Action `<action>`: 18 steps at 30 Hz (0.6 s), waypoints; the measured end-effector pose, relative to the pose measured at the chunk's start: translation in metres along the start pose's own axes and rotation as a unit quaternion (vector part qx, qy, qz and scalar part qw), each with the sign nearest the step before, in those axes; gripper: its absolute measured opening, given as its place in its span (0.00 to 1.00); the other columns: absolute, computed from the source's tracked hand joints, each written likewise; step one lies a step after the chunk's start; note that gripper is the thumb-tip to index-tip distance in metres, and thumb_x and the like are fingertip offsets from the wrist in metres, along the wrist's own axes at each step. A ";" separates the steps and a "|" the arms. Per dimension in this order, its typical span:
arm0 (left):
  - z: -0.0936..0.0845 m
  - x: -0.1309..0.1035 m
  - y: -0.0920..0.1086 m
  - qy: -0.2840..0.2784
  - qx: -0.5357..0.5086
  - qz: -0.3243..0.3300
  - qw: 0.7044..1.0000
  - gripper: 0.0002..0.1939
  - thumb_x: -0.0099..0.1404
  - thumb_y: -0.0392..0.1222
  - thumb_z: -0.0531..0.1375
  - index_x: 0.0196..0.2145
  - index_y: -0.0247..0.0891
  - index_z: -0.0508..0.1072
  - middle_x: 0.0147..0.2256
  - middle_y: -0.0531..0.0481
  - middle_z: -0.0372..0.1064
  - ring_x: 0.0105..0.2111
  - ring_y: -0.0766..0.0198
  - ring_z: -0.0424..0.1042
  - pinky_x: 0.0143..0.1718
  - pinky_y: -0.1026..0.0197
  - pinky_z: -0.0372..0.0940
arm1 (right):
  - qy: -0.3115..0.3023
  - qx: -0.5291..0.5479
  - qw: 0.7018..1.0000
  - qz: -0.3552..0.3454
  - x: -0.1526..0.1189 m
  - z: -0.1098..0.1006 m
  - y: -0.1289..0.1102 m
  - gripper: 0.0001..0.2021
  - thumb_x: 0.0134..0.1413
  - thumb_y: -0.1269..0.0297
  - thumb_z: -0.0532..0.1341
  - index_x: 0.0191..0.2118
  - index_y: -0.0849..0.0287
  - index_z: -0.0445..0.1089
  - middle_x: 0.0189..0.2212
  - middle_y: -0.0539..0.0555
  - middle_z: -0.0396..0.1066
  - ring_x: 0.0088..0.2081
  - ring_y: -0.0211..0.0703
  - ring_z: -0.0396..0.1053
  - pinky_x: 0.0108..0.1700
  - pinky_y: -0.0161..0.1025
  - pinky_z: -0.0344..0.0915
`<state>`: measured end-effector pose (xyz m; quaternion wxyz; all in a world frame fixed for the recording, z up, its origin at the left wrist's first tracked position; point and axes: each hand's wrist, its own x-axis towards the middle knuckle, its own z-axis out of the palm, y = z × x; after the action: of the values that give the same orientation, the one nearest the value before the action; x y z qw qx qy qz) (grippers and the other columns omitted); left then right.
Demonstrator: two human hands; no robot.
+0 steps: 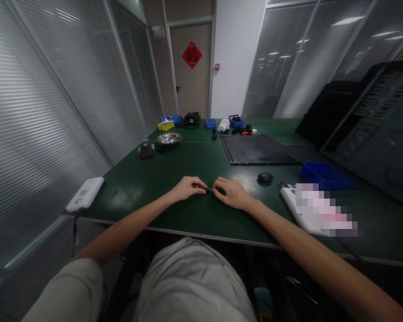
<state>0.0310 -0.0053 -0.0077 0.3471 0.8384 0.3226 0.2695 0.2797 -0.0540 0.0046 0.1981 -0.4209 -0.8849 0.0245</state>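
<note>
My left hand (187, 188) and my right hand (231, 193) face each other low over the green table (174, 208). Between their fingertips is a small thin dark piece (208, 190) with a pale glint, too small to name. The left thumb and fingers pinch toward its left end. My right fingers are curled in around its other end, and the palm side is hidden. A black computer mouse (265, 177) lies to the right of my right hand, apart from it.
A black flat panel (258, 150) lies beyond the mouse. To the right stand a blue tray (325, 176), a white device (297, 212) and a large dark metal case (376, 116). Another white device (85, 194) sits at the left edge. Farther back are a metal bowl (169, 139) and small bins.
</note>
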 end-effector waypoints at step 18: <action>-0.002 -0.009 -0.006 0.039 -0.037 -0.004 0.999 0.12 0.60 0.45 0.70 0.41 0.39 0.84 0.38 0.46 0.79 0.36 0.61 0.74 0.40 0.60 0.66 | -0.004 -0.009 1.000 -0.019 0.001 0.002 -0.005 0.10 0.71 0.59 0.54 0.45 0.55 0.70 0.40 0.52 0.71 0.34 0.39 0.68 0.34 0.36 0.53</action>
<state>0.0220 -0.0082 -0.0130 0.3658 0.8129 0.3287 0.3120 0.2744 -0.0560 0.0040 0.1908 -0.4056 -0.8938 0.0143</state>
